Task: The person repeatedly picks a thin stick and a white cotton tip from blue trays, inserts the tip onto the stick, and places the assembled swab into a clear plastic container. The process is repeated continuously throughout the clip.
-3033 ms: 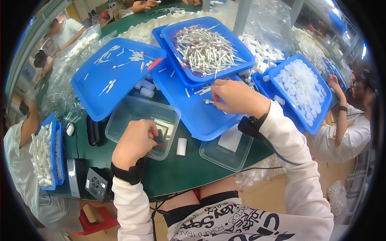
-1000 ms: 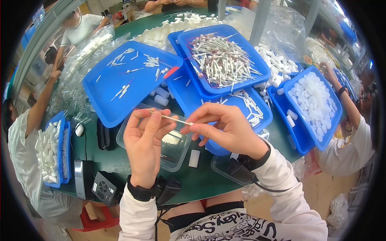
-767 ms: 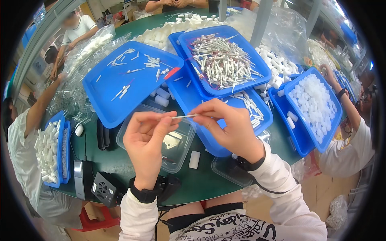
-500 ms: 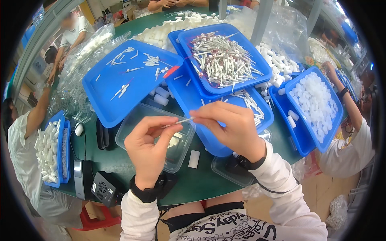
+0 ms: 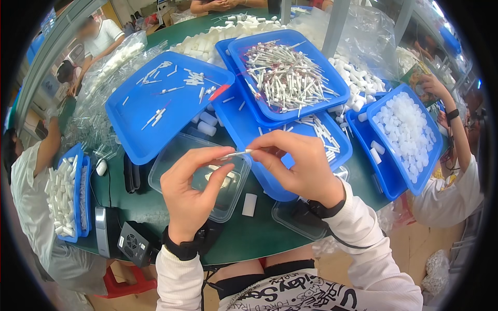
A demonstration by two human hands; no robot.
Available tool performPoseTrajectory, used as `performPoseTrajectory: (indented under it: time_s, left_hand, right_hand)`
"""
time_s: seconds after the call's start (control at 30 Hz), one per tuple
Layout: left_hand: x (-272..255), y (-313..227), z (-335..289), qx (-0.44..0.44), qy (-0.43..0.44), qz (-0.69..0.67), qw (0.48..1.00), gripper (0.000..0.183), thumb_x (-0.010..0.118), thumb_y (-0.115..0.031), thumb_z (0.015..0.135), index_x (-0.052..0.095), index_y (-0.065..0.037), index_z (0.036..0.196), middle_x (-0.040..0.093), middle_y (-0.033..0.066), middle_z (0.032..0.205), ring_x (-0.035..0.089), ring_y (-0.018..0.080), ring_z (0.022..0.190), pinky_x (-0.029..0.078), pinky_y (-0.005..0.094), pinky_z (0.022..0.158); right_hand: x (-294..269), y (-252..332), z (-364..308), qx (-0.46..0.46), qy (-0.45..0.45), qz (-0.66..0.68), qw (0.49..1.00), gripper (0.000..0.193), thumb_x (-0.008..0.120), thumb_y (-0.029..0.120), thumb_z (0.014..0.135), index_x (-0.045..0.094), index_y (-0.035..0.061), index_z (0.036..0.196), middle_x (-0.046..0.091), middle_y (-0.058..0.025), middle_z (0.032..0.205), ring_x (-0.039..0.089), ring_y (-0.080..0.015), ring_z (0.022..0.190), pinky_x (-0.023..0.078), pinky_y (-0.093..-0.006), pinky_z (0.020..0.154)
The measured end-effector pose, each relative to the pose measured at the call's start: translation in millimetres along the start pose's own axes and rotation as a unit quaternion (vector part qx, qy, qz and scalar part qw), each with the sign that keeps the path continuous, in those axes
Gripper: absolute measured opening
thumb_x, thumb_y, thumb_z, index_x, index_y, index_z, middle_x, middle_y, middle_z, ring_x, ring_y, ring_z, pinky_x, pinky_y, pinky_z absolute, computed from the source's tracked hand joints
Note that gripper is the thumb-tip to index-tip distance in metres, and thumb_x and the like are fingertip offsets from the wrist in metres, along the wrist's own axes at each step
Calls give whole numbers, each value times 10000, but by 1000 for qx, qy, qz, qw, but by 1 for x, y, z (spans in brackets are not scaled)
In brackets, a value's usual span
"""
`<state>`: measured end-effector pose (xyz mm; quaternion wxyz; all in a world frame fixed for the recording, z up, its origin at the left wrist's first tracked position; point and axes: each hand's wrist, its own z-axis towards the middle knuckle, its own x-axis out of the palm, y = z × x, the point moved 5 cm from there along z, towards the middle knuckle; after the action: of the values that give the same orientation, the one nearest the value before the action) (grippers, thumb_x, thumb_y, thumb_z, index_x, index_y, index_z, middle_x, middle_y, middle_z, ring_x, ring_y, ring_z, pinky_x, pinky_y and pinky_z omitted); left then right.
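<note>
A thin white rod (image 5: 238,154) lies nearly level between my two hands over the clear plastic box (image 5: 231,205). My right hand (image 5: 301,160) pinches its right end between thumb and index finger. At the left end, the fingers of my left hand (image 5: 188,189) are curled against the rod, and my left thumb stands a little below and apart. What the left fingers cover of the rod is hidden. Behind the hands, a blue tray (image 5: 246,122) carries similar thin white rods. A white cylinder (image 5: 249,205) stands on the green table (image 5: 244,238) near me.
Stacked blue trays hold many white sticks with reddish threads (image 5: 285,72). Another blue tray (image 5: 140,106) holds scattered pieces. Translucent white pieces (image 5: 404,132) fill a tray at right. A small black fan device (image 5: 136,241) sits at left. Co-workers (image 5: 451,111) sit around the table.
My left thumb has moved down, away from the index finger, and more of the rod shows. The right hand keeps its pinch. At right, a co-worker's hand has lifted slightly.
</note>
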<state>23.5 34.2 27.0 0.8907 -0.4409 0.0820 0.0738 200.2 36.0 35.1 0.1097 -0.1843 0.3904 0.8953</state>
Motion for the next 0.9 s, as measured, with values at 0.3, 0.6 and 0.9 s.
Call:
performPoseTrajectory:
  time_s: [0.3, 0.6, 0.9]
  left_hand:
    - [-2, 0, -1, 10, 61, 38, 997, 149, 735, 13, 752, 702, 1, 897, 711, 89, 833, 671, 158, 727, 497, 238, 654]
    - [-3, -5, -1, 66, 46, 5, 997, 116, 756, 17, 731, 699, 2, 831, 710, 113, 790, 667, 179, 691, 497, 257, 609]
    - [-2, 0, -5, -6, 36, -27, 999, 101, 758, 6, 743, 705, 8, 829, 715, 107, 789, 665, 154, 672, 480, 231, 590]
  right_hand:
    - [0, 2, 0, -70, 1, -27, 997, 113, 715, 67, 782, 688, 77, 891, 666, -46, 749, 608, -190, 639, 480, -276, 540]
    - [0, 11, -5, -176, -40, -69, 981, 149, 755, 48, 717, 695, 66, 852, 666, -22, 738, 586, -174, 606, 467, -277, 516]
    - [0, 20, -8, -233, -44, -135, 962, 164, 756, 19, 694, 691, 45, 842, 681, -30, 776, 589, -164, 592, 464, -268, 497]
